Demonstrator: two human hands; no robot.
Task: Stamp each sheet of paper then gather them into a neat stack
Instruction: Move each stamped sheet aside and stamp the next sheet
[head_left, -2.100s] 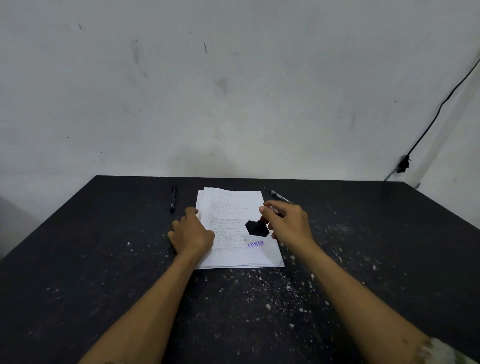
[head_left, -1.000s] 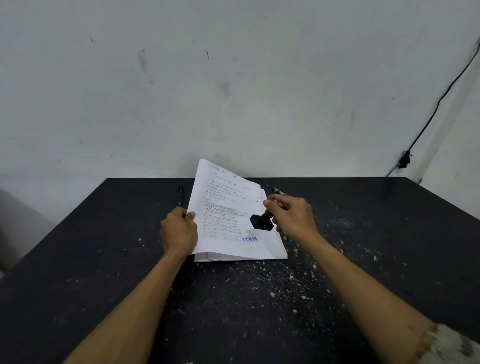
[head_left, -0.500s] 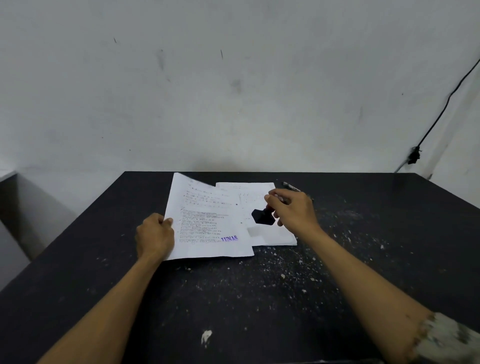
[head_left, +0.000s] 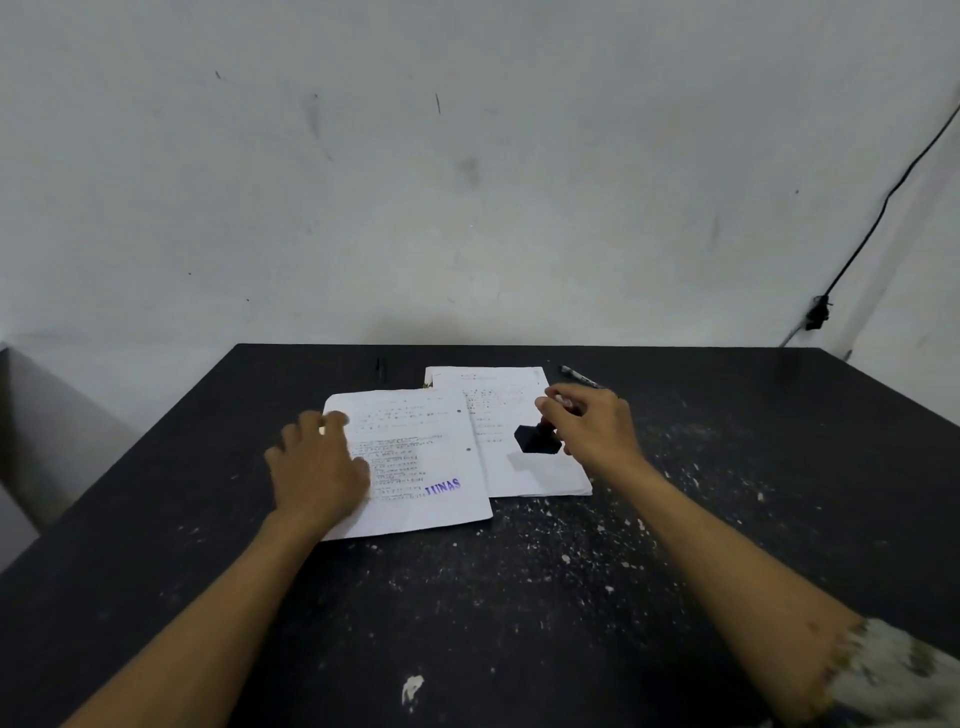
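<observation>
A stamped sheet (head_left: 415, 457) with printed text and a purple mark near its lower right lies flat on the black table (head_left: 519, 597), left of the paper pile (head_left: 524, 467). My left hand (head_left: 319, 467) rests palm down on that sheet's left part, fingers spread. My right hand (head_left: 587, 431) holds a black stamp (head_left: 537, 439) by its handle just above the top sheet of the pile. The sheet's right edge overlaps the pile's left side.
A black pen (head_left: 380, 366) lies beyond the stamped sheet near the table's far edge. A second pen (head_left: 582, 376) lies behind my right hand. White specks cover the near table. A black cable (head_left: 878, 218) runs down the wall at right.
My left hand lifted the stamped top sheet off the pile, carried it left and laid it flat, then let go and rests on it. My right hand stayed over the pile with the stamp.
</observation>
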